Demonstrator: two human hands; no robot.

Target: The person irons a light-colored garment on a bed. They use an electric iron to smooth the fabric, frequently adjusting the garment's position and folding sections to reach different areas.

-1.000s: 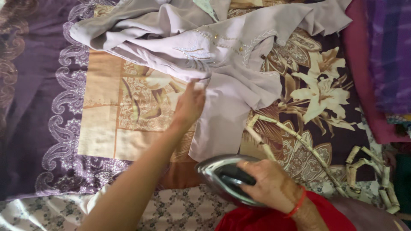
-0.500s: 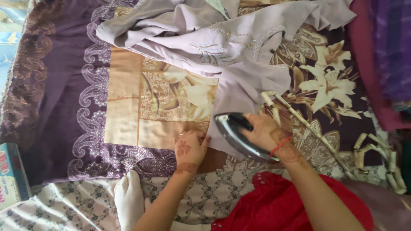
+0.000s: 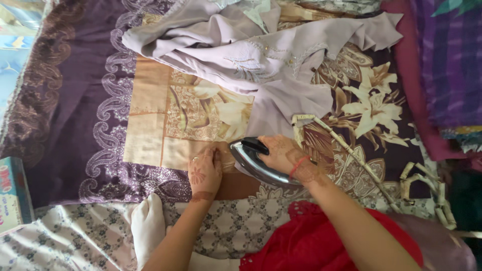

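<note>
garment (image 3: 281,60) — pale lilac, embroidered | bedsheet (image 3: 75,100) — purple paisley, cream lilies | iron (image 3: 258,163) silver-black

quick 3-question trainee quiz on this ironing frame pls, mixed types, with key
1. True or false: the right hand grips the iron by its handle.
2. Where is the left hand? A) lifted above the garment B) flat on the sheet just left of the iron C) on the cord
3. Fill in: the cord runs off to the iron's ____ side in the picture.

Key:
1. True
2. B: it presses on the sheet, beside the hem of the lilac garment.
3. right
</note>
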